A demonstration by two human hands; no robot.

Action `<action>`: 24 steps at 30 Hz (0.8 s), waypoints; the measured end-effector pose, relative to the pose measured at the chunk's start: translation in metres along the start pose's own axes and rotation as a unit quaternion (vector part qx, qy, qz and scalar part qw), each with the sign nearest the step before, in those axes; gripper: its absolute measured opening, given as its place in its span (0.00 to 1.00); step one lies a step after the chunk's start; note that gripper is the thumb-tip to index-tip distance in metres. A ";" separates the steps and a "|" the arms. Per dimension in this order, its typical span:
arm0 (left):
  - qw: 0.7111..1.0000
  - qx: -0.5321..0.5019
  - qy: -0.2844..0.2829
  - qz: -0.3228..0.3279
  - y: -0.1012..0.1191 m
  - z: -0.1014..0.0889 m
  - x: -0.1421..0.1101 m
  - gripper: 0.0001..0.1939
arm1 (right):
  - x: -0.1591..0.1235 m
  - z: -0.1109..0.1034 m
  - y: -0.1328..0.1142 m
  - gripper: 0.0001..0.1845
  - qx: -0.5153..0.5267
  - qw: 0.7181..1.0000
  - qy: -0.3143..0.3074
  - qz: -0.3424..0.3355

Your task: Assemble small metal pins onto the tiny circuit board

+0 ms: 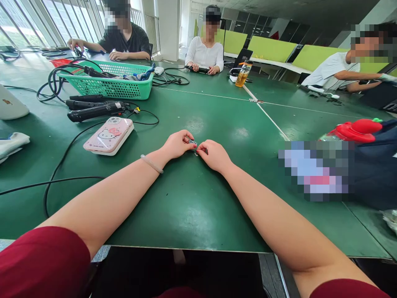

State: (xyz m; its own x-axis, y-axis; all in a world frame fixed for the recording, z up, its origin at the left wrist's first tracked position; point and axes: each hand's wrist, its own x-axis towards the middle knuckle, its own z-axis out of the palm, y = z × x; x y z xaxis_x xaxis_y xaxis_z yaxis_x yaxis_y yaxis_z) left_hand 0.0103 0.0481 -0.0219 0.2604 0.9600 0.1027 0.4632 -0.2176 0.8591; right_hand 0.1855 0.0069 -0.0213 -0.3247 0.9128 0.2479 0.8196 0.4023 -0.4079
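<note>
Over the middle of the green table (186, 203), my left hand (178, 145) pinches a small dark, speckled piece (192, 142) between thumb and fingertips. What kind of thing it is, I cannot make out. Close beside it on the right, my right hand (215, 155) has its fingers pressed together. A tiny pale bit (196, 154) shows at the right fingertips; whether it is part of the speckled piece is too small to tell. To the left of my left hand lies a pink phone case (108, 134) with a cartoon cat on it.
Behind the phone lie black handheld tools (96, 109) with cables and a green basket (111, 89). A bottle of amber drink (244, 74) stands farther back. At right are a red object (353, 131) and dark cloth (372, 174). Three people sit around the table.
</note>
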 end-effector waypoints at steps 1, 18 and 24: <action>1.000 -0.002 -0.001 0.001 -0.001 0.000 0.000 0.14 | -0.002 -0.001 0.000 0.07 0.004 1.000 0.000 -0.006; 1.000 0.010 -0.006 -0.002 0.004 -0.002 -0.003 0.15 | -0.008 -0.006 -0.007 0.06 -0.012 1.000 -0.020 -0.009; 1.000 0.017 -0.007 0.000 0.003 -0.002 -0.002 0.14 | -0.008 -0.005 -0.009 0.07 -0.042 0.999 -0.025 -0.011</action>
State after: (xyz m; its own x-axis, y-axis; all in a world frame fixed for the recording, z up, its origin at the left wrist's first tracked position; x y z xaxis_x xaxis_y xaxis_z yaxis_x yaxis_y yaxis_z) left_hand 0.0094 0.0457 -0.0184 0.2727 0.9573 0.0962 0.4909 -0.2244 0.8418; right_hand 0.1830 -0.0046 -0.0150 -0.3642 0.9072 0.2105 0.8484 0.4164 -0.3268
